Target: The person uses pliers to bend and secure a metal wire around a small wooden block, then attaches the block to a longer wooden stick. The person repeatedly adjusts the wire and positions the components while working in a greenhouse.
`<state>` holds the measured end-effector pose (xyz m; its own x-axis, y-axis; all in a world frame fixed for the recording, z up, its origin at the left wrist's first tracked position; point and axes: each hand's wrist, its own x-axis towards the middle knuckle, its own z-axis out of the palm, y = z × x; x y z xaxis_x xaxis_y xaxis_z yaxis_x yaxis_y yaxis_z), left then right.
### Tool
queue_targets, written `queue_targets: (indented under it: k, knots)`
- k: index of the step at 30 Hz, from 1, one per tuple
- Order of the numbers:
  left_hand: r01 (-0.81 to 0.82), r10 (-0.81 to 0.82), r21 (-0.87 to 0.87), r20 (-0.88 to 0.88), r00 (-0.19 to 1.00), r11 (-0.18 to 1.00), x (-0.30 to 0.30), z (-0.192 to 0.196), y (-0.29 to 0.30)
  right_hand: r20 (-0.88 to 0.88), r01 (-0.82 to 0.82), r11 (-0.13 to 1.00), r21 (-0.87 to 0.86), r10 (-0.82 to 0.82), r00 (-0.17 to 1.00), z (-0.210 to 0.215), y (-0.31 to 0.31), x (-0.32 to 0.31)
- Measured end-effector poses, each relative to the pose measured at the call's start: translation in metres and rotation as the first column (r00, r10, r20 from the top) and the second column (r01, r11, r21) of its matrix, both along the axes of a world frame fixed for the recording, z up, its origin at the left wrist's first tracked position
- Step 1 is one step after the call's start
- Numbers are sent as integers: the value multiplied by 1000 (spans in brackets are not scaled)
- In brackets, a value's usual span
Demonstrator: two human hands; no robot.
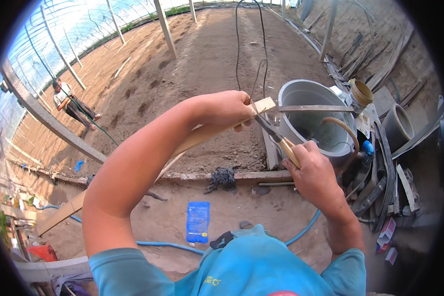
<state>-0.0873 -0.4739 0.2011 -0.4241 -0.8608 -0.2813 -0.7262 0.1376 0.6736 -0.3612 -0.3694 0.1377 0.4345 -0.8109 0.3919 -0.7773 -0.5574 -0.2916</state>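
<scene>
A long pale wooden strip (265,104) runs slantwise from the lower left, under my left forearm, to just past my left hand (234,109). That hand is closed around the strip near its far end, with some fingers hidden. Thin dark wire (238,44) rises in a tall loop from beside these fingers. In my closed right hand (314,170) are pliers (286,145) with a dark metal head and tan handles. Their head points up and left, meeting the wire and the strip's end beside my left hand; the exact contact is too small to make out.
A large grey bucket (287,93) stands right of my hands, a flat bar (315,108) across its rim. Beyond it are a smaller container (361,92) and scrap. Blue hose (170,246) and a blue packet (198,222) lie near me. Another person (70,101) is far left.
</scene>
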Motion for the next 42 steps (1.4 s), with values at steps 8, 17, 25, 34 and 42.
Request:
queue_targets:
  k: [8, 17, 25, 34, 42]
  knots:
    - [175, 146, -521, 517, 844, 835, -10, 4, 26, 20, -10, 998, -69, 11, 1000, -6, -5, 10]
    - [76, 212, -593, 401, 891, 802, -8, -3, 15, -21, 23, 996, -87, -24, 999, -9, -1, 21]
    - [58, 167, -502, 391, 905, 863, -11, 6, -4, -76, 7, 1000, 8, -7, 997, 15, -11, 17]
    - [99, 30, -472, 259, 965, 876, -9, -8, -13, -37, 29, 1000, -4, -29, 999, 0, -12, 4]
    - [26, 44, -364, 183, 982, 931, -6, -5, -14, -38, 83, 986, -145, -89, 995, -15, -15, 1]
